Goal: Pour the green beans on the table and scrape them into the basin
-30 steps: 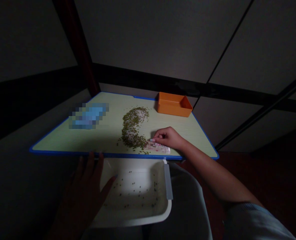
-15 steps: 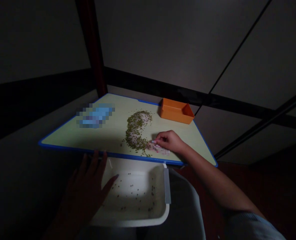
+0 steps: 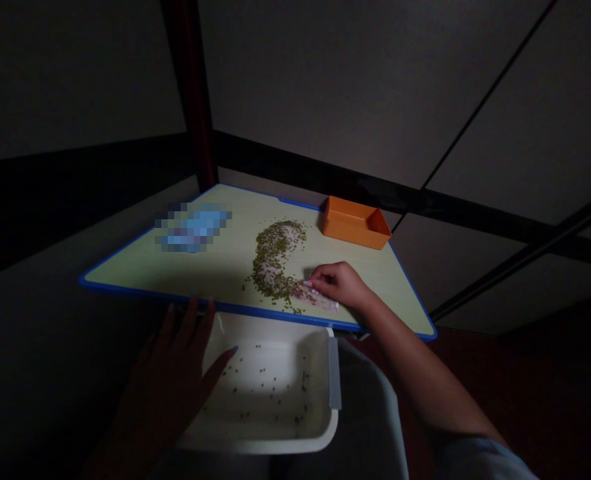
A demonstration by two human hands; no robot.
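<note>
On the pale tabletop (image 3: pixel 215 273), small green beans (image 3: pixel 270 257) mixed with pale grains lie in a curved pile. My right hand (image 3: pixel 332 280) is at the pile's near right end, thumb and fingertips pinched together. Under those fingers is a see-through piece of plastic with pink marks (image 3: pixel 325 303), apparently gripped at its upper edge. My left hand (image 3: pixel 180 360), dark in shadow, has its fingers spread over the left side of a white basin (image 3: pixel 270 445). Its thumb reaches over the inside. Several loose beans are scattered across the basin's floor.
An orange open box (image 3: pixel 358 230) stands at the table's back right. A blurred-out blue item (image 3: pixel 195 228) lies at the left. The blue table edge (image 3: pixel 255 311) runs just above the basin, and dark panels (image 3: pixel 365 87) rise behind.
The view has shifted slightly. Both hands keep nearly the same places, and the pile looks the same.
</note>
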